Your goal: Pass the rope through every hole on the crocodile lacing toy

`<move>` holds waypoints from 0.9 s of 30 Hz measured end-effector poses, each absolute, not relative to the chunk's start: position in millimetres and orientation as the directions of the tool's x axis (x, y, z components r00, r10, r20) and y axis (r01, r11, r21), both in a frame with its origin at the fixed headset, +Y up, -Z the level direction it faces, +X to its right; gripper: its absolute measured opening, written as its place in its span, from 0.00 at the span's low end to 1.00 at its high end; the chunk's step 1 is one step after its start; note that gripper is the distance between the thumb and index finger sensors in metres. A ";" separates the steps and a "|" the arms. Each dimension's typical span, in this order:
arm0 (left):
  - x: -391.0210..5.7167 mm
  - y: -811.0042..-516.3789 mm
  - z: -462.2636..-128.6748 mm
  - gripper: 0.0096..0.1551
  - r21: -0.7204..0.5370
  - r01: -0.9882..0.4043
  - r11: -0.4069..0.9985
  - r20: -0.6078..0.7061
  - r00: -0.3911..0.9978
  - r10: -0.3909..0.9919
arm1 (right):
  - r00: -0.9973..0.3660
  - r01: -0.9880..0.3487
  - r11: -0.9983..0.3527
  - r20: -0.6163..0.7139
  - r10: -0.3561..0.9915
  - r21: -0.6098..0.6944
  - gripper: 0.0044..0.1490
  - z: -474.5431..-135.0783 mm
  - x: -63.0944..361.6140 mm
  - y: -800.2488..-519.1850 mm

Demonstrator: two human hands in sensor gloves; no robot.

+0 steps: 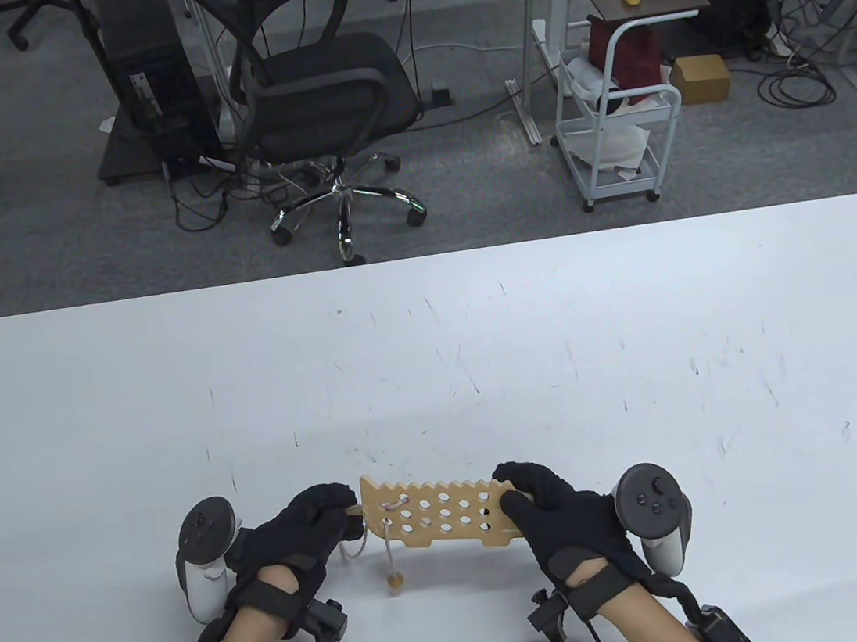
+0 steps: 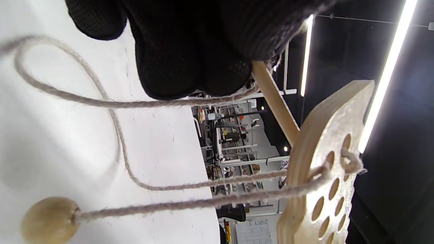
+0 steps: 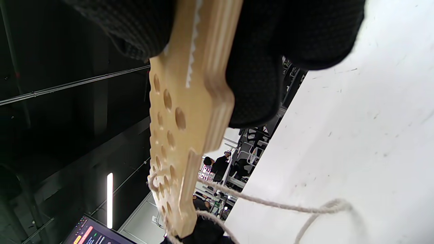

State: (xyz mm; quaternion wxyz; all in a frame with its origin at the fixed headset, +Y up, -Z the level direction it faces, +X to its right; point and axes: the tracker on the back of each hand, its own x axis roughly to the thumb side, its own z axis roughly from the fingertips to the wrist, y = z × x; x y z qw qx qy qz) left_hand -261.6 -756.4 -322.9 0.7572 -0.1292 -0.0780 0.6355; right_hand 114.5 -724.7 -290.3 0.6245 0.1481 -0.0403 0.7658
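Both hands (image 1: 298, 531) (image 1: 560, 513) grip the crocodile board's (image 1: 442, 515) opposite ends.

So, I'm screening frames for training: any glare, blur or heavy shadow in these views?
Table view: evenly lit and sharp, soft shadows under the pale wooden crocodile board. Left wrist view: ceiling strip light blows out, black gloved left hand is a dark mass, beige rope slightly soft. Right wrist view: board edge sharp, white table bright, ceiling dark.

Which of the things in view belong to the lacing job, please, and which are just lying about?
Job:
board, held by both hands
rope through its end holes
needle in the left hand
bead
right hand

Lying about:
chair
cart
box
computer tower
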 end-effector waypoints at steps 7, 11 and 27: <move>-254.9 -758.3 -322.5 0.24 -0.360 -0.926 0.113 -0.054 0.142 0.988 | -0.126 -0.966 -0.183 0.286 0.950 0.181 0.30 -289.3 109.9 -724.4; -252.9 -756.5 -322.4 0.24 -0.368 -0.914 0.169 -0.019 0.189 0.982 | -0.101 -0.963 -0.166 0.287 0.953 0.211 0.30 -289.0 107.7 -724.8; -251.4 -757.1 -321.0 0.28 -0.423 -0.906 -0.023 -0.034 -0.010 0.999 | -0.094 -0.964 -0.158 0.281 0.955 0.212 0.29 -289.4 107.3 -724.1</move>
